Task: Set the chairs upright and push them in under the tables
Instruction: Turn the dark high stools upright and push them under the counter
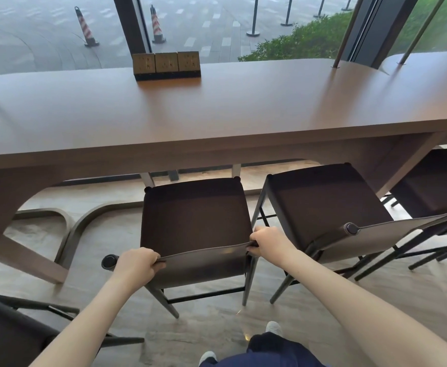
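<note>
Gripping the backrest's top edge, the left hand (135, 263) and right hand (266, 243) curl round its two ends; the chair (195, 221) stands upright, seat pointing straight ahead toward the table (217, 109), front edge just beneath its overhang

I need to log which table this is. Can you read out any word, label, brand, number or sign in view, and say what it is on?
No text can be read anywhere in this view.
Socket block on the table: faint marks on its three faces, too blurred to read.
Held chair, gripped at its backrest by the left hand and right hand: no label visible.
Traffic cones outside: stripes only, no lettering.
</note>
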{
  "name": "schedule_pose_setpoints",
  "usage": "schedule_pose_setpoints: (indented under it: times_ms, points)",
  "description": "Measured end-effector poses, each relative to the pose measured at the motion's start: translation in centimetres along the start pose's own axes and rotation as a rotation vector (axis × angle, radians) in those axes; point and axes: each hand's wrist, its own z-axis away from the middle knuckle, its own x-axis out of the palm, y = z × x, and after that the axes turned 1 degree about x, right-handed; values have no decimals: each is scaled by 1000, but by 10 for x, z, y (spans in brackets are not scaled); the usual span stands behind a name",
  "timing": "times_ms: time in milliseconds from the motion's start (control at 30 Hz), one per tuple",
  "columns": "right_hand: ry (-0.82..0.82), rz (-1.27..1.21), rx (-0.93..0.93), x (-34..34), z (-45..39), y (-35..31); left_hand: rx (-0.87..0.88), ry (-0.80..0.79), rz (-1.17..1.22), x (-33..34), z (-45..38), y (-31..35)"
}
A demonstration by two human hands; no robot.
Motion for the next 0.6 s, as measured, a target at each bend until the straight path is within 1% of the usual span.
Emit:
schedule_pose_setpoints:
  times_ms: [333, 600]
  points:
    - [67, -40, -44, 7, -2, 4, -16, -10, 29, -3, 7, 4]
    - [35, -86, 45, 6, -4, -3, 13, -13, 29, -5, 6, -2]
